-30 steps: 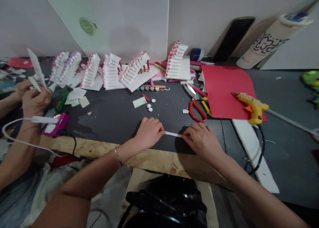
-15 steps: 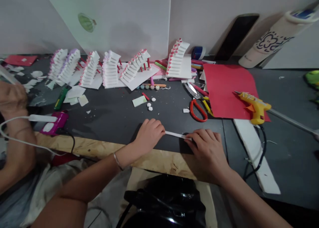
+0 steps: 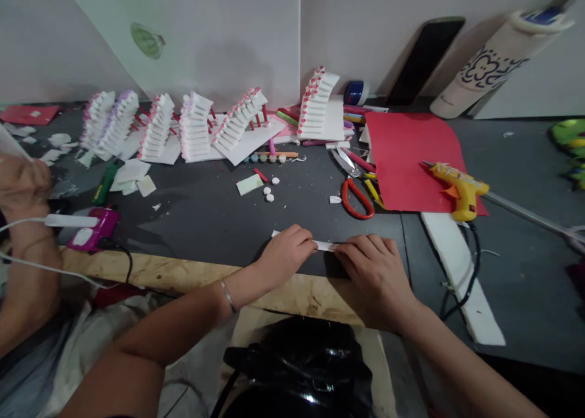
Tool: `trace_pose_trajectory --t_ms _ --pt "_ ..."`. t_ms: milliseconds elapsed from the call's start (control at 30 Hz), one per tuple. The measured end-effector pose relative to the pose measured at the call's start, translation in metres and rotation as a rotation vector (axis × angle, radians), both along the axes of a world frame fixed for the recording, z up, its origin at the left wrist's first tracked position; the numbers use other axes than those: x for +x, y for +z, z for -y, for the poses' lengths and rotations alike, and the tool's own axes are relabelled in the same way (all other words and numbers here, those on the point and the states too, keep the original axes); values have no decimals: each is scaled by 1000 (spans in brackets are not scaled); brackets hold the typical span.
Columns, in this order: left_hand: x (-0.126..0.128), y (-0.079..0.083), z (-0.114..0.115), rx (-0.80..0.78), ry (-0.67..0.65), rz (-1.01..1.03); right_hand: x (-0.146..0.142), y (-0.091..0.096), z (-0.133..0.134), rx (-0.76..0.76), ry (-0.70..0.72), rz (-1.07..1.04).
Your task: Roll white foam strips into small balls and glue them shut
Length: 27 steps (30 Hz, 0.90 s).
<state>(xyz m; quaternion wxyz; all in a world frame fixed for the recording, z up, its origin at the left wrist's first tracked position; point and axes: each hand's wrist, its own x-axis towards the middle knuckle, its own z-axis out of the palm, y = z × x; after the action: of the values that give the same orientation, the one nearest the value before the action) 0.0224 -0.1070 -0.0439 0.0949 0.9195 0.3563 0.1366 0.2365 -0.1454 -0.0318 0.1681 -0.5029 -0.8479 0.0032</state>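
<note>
A thin white strip [image 3: 325, 245] lies flat on the dark grey mat [image 3: 210, 217] near its front edge. My left hand [image 3: 286, 253] is closed over the strip's left part, and a short end of the strip pokes out past its knuckles. My right hand [image 3: 375, 272] presses down on the strip's right end with curled fingers. The middle of the strip shows between the two hands.
White foam staircase models [image 3: 196, 128] stand in a row at the back. Red-handled scissors [image 3: 354, 189], a red sheet [image 3: 409, 159] and a yellow glue gun [image 3: 459, 189] lie to the right. Another person's hands [image 3: 22, 186] work at the far left beside a pink device [image 3: 94, 229].
My left hand has slid right along the strip, so its left end now sticks out behind the knuckles. The two hands are closer together. The other person's hands shifted slightly at the left.
</note>
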Motion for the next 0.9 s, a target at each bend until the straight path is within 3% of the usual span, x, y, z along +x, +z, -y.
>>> trace_pose_trajectory --t_ms 367,700,900 --pt "1 -1 -1 43 8 -27 9 -8 1 40 -50 -29" --pt "1 -5 0 68 29 0 -4 5 -5 106 113 111" --pt "0 -4 0 106 3 -2 2 2 -5 98 113 119"
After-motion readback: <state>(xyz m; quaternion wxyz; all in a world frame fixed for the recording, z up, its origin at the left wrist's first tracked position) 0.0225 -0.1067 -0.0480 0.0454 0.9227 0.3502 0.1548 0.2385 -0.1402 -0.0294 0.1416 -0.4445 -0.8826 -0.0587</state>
